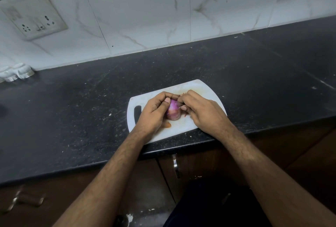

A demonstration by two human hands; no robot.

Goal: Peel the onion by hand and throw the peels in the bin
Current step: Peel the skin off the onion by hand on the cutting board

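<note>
A purple onion (173, 112) is held just above a white cutting board (203, 88) at the counter's front edge. My left hand (154, 112) grips the onion from the left, fingers curled over its top. From the right, my right hand (201, 112) pinches at the onion's upper right side with thumb and fingertips. A small orange-brown scrap of peel (167, 125) lies on the board below the onion. No bin is in view.
The black speckled counter (72, 110) stretches left and right of the board. A switch-and-socket plate (34, 14) hangs on the tiled wall. White rounded objects (16, 72) sit at the far left. Brown cabinet doors with a metal handle (176, 165) are below.
</note>
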